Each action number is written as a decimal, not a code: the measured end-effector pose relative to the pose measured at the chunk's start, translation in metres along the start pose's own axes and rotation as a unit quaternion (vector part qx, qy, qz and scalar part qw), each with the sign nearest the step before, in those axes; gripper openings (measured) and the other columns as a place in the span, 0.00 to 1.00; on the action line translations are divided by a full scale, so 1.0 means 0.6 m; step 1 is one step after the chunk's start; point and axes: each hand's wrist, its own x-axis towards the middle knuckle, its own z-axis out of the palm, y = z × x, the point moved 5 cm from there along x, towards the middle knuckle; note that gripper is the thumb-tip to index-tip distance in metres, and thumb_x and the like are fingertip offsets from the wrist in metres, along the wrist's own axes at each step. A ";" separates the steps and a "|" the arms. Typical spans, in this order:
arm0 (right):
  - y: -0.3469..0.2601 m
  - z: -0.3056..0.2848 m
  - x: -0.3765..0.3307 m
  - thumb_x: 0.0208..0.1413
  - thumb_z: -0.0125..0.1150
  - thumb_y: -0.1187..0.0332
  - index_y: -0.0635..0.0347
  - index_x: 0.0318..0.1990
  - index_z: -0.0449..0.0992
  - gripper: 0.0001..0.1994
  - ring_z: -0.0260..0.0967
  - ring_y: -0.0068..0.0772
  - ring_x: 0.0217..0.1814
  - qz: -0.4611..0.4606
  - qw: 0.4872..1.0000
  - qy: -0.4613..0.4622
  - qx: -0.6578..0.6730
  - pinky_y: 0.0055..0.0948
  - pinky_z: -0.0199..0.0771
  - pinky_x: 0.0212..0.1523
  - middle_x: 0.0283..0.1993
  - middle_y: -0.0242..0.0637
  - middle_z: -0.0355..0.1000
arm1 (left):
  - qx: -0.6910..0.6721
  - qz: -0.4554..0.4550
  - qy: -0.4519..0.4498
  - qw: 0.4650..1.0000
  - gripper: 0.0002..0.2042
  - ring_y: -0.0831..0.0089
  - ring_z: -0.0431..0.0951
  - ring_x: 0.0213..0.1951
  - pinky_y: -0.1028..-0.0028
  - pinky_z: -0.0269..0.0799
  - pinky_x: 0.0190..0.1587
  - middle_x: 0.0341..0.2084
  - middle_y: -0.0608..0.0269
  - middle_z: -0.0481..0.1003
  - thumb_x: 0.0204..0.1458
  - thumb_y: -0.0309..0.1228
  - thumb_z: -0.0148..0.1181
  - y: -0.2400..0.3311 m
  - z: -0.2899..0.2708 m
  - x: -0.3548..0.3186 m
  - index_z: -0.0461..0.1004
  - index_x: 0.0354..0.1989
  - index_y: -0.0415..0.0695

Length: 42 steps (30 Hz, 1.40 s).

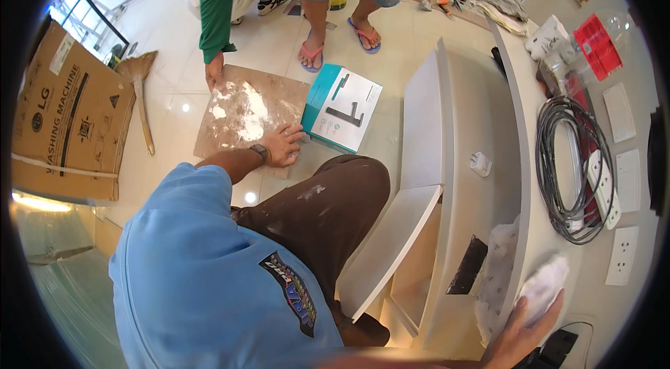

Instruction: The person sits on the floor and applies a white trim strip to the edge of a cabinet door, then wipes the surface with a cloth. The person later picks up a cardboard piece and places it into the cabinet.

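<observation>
Right grip (515,342): closed around a crumpled white wad (544,289) at the near end of the tabletop (537,255); the wad's material cannot be told.
Brown trousers (328,194): 1 bent knee, smudged white, below the left grip.
Grey cabinet (481,104): right of the knee, with 1 panel (394,247) swung open and a white plug adapter (480,164) on its surface.
Left grip (280,147): grasping nothing, fingers spread over the board's near right corner; whether the fingertips touch the box cannot be told.
Brown board (222,128): low over the pale tiled floor (171,121), streaked with white patches.
Teal-and-white box (349,109): at the board's right edge.
Tabletop items: a coil of black cable (543,159) beside a white power strip (601,191).
Brown carton (73,117): far left, with a broom (143,100) just beside it.
Co-worker's hand (215,72): at the board's far left corner, below a green sleeve (218,6).
Flip-flops (312,56): 1 pair, on another person's feet beyond the box.
</observation>
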 end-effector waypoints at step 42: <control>0.123 0.325 -0.908 0.57 0.48 0.65 0.67 0.45 0.73 0.15 0.67 0.51 0.54 0.145 0.852 -0.301 0.402 0.39 0.66 0.54 0.48 0.53 0.71 | -0.387 -0.507 -0.066 0.767 0.20 0.66 0.76 0.39 0.67 0.70 0.45 0.36 0.52 0.77 0.53 0.43 0.48 0.258 -0.120 -0.844 0.76 0.38 0.37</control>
